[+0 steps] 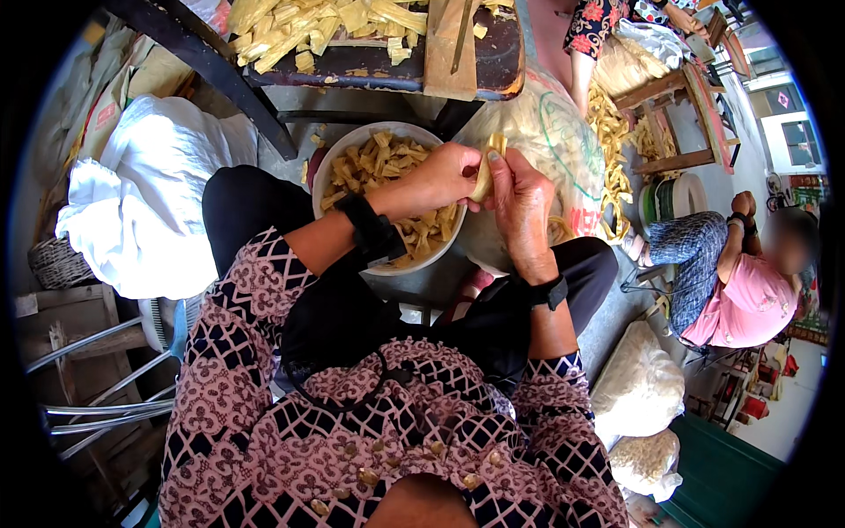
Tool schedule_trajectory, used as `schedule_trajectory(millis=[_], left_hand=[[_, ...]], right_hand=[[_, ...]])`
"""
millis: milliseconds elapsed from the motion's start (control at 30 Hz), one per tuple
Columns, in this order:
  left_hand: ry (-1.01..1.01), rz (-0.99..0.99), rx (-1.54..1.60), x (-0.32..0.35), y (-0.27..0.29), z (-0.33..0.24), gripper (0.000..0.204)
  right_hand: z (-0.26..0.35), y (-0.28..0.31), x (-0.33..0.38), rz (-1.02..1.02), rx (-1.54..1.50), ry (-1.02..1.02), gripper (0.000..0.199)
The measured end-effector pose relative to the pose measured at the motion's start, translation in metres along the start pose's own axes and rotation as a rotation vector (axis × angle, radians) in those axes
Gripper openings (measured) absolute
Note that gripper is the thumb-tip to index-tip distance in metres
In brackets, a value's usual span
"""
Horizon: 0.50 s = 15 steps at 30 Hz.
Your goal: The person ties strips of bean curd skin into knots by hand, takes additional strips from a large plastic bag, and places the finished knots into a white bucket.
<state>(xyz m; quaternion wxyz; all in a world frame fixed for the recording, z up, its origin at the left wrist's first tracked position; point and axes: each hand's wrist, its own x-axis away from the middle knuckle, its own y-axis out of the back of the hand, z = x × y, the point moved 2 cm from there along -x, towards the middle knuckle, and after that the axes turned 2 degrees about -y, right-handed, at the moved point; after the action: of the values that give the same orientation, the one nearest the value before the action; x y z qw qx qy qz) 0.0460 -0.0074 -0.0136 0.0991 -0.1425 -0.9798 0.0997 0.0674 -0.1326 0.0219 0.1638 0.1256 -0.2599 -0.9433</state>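
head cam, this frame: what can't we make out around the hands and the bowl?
- Yellow strip, head view: its lower part is hidden by the left hand and right hand pinching it.
- White bowl: the near rim and part of the contents are covered by the left forearm.
- Board of yellow pieces: cut off by the top edge.
- Clear bag: contents blurred by the plastic.

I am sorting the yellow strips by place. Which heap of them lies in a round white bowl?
The heap in the white bowl under the left hand; the others lie on the dark board above or loose on the floor at right.
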Motion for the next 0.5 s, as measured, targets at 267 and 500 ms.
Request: schedule_trajectory(millis=[267,500], left_hand=[[-0.828,-0.299,-0.893,0.009,0.001,-0.026,0.026],[-0.668,-0.005,-0.692,0.003,0.007,-0.017,0.019]], right_hand=[[-0.028,0.003,0.01,0.169,-0.559,-0.414,0.025],[-0.043,0.01,0.019,0.583,-0.827,-0.501,0.03]])
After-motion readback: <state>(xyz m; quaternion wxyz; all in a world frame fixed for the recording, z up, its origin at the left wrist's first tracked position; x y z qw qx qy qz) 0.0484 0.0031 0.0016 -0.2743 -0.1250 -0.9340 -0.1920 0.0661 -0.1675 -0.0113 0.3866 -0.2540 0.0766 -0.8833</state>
